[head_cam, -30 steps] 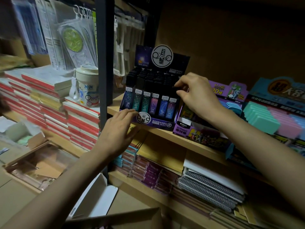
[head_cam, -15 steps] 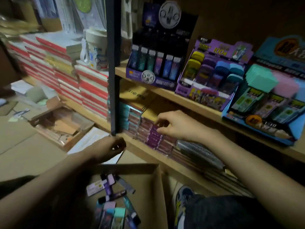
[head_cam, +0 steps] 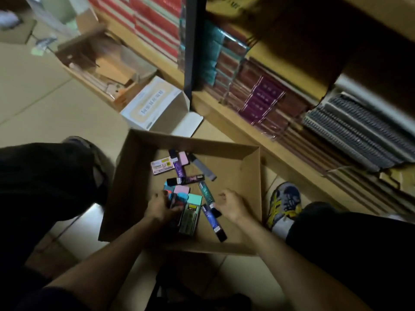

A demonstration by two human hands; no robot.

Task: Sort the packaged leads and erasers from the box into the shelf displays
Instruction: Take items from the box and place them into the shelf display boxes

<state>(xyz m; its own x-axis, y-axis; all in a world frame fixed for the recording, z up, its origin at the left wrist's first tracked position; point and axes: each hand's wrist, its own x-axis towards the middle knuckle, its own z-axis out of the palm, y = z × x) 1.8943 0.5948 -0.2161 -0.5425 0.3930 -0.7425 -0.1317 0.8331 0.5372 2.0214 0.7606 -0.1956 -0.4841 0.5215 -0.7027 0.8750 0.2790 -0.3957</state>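
Observation:
An open cardboard box (head_cam: pixel 249 176) sits on the floor between my knees. Inside lie several lead cases and eraser packs: a blue lead case (head_cam: pixel 215 224), a teal lead case (head_cam: pixel 205 193), a dark purple lead case (head_cam: pixel 187 180), a teal eraser pack (head_cam: pixel 190 215) and a pink labelled pack (head_cam: pixel 162 167). My left hand (head_cam: pixel 160 207) is down in the box with its fingers curled around a dark pack beside the teal one. My right hand (head_cam: pixel 232 204) hangs over the blue lead case, fingers loosely curled and fingertips at its black end.
The lowest shelf board (head_cam: pixel 224 113) runs diagonally above the box, stacked with purple notebooks (head_cam: pixel 260 102) and spiral pads (head_cam: pixel 359 131). A white carton (head_cam: pixel 155 104) and an open box of clutter (head_cam: pixel 101 63) stand on the floor behind. My shoe (head_cam: pixel 284 203) touches the box's right side.
The view has dropped from the shelf displays to the box on the floor. Both hands have come down from the shelf into the box, the left one closing on a pack.

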